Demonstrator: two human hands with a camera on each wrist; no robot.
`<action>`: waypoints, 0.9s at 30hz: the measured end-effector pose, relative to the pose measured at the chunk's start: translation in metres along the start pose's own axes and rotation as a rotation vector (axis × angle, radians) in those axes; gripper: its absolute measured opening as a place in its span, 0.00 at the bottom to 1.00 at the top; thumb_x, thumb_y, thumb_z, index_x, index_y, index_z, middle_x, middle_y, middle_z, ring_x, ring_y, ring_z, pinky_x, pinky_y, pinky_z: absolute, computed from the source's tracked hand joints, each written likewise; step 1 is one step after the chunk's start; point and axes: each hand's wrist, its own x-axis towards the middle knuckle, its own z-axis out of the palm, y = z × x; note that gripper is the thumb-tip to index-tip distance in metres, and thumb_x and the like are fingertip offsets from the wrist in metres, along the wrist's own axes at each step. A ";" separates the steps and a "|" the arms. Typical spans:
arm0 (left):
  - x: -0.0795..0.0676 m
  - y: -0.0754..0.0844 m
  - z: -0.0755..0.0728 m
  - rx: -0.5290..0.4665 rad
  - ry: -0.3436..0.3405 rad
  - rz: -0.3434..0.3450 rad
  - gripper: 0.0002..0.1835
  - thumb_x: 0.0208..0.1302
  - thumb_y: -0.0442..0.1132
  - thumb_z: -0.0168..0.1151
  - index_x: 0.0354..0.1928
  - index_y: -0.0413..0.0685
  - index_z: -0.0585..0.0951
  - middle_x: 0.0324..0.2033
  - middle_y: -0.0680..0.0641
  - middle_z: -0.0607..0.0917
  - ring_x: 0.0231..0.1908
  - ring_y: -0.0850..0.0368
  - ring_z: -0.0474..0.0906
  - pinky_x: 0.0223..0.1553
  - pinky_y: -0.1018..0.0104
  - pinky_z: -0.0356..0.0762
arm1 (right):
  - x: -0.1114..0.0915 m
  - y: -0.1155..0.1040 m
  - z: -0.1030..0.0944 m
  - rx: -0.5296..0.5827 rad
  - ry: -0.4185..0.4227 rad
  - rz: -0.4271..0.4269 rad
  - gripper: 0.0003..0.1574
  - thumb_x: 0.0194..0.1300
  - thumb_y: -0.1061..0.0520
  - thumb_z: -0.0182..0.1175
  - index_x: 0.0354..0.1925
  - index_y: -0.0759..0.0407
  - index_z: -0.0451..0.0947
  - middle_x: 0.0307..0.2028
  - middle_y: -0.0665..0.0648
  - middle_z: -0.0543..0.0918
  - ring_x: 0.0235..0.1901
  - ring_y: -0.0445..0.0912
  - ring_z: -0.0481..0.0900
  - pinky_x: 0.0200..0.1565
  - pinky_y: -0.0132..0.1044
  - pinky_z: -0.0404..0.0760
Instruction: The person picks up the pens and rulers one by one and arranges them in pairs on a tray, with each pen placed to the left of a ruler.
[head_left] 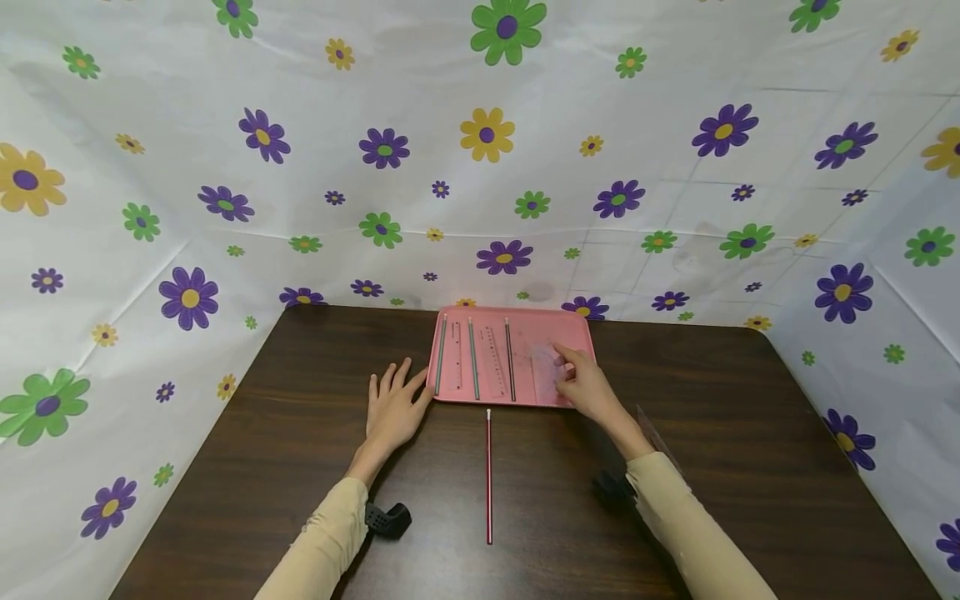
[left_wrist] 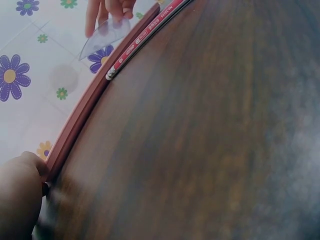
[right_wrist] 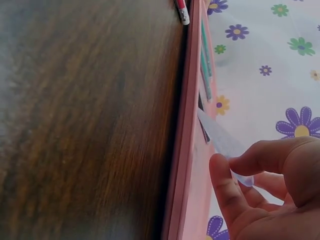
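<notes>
My right hand [head_left: 587,387] pinches a clear protractor [right_wrist: 227,145] between thumb and fingers over the right part of a pink tray [head_left: 525,313]. Its curved edge shows in the left wrist view, where the protractor [left_wrist: 105,37] stands tilted. At the tray's front left corner, my left hand [head_left: 393,408] rests with fingers spread and its thumb against the rim. In the tray lie a green pencil [head_left: 441,354], a clear ruler [head_left: 457,357], a second green pencil [head_left: 473,358], another clear ruler [head_left: 495,360] and a dark pencil [head_left: 510,360], side by side.
A red pencil [head_left: 489,479] lies on the dark wooden table [head_left: 300,442] in front of the tray, eraser end towards it. Beside the right forearm is a clear flat piece [head_left: 656,435], partly hidden. A flowered sheet [head_left: 420,167] hangs behind and at both sides.
</notes>
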 end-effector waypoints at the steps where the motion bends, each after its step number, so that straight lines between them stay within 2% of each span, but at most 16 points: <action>1: 0.000 0.000 -0.001 0.001 0.000 0.000 0.28 0.76 0.59 0.44 0.72 0.61 0.70 0.77 0.44 0.58 0.78 0.41 0.45 0.74 0.37 0.28 | 0.002 0.000 0.001 0.001 0.003 -0.006 0.43 0.56 0.71 0.59 0.71 0.71 0.63 0.49 0.69 0.77 0.37 0.52 0.76 0.32 0.32 0.76; 6: 0.001 0.001 -0.002 0.006 0.000 0.002 0.27 0.76 0.59 0.44 0.72 0.61 0.70 0.77 0.45 0.58 0.78 0.42 0.45 0.74 0.37 0.28 | 0.012 -0.001 0.008 0.009 0.010 -0.041 0.44 0.51 0.73 0.58 0.68 0.77 0.63 0.49 0.73 0.77 0.35 0.52 0.75 0.30 0.32 0.74; 10: 0.000 0.001 0.000 0.006 0.012 0.009 0.27 0.76 0.59 0.44 0.72 0.61 0.70 0.77 0.44 0.59 0.77 0.41 0.46 0.74 0.36 0.30 | 0.018 -0.005 0.016 -0.068 0.006 -0.023 0.45 0.48 0.73 0.58 0.67 0.78 0.63 0.51 0.75 0.75 0.40 0.55 0.73 0.36 0.38 0.74; 14: -0.002 0.001 0.001 -0.004 -0.006 -0.010 0.28 0.76 0.60 0.43 0.72 0.61 0.70 0.77 0.45 0.57 0.78 0.41 0.44 0.74 0.36 0.29 | 0.023 -0.009 0.026 -0.161 -0.014 0.010 0.46 0.51 0.72 0.56 0.70 0.75 0.61 0.55 0.76 0.70 0.48 0.59 0.71 0.45 0.46 0.75; 18: -0.002 0.001 0.002 -0.013 -0.009 -0.020 0.28 0.77 0.59 0.43 0.72 0.60 0.70 0.77 0.45 0.57 0.78 0.41 0.43 0.74 0.36 0.28 | 0.026 -0.012 0.034 -0.192 -0.008 0.024 0.44 0.57 0.72 0.55 0.72 0.70 0.60 0.58 0.76 0.66 0.52 0.60 0.72 0.52 0.51 0.78; 23: 0.000 0.001 0.001 0.005 0.008 -0.012 0.28 0.76 0.59 0.43 0.72 0.60 0.70 0.77 0.45 0.58 0.78 0.42 0.45 0.74 0.36 0.29 | 0.028 -0.014 0.042 -0.278 0.032 0.019 0.35 0.62 0.70 0.53 0.69 0.68 0.67 0.58 0.75 0.68 0.52 0.65 0.74 0.56 0.57 0.77; 27: 0.000 0.001 0.001 0.008 -0.003 -0.011 0.28 0.76 0.60 0.43 0.72 0.61 0.70 0.77 0.46 0.58 0.78 0.42 0.44 0.75 0.37 0.29 | 0.028 -0.010 0.047 -0.394 0.006 0.016 0.28 0.65 0.67 0.51 0.64 0.66 0.74 0.59 0.73 0.71 0.51 0.67 0.72 0.54 0.56 0.73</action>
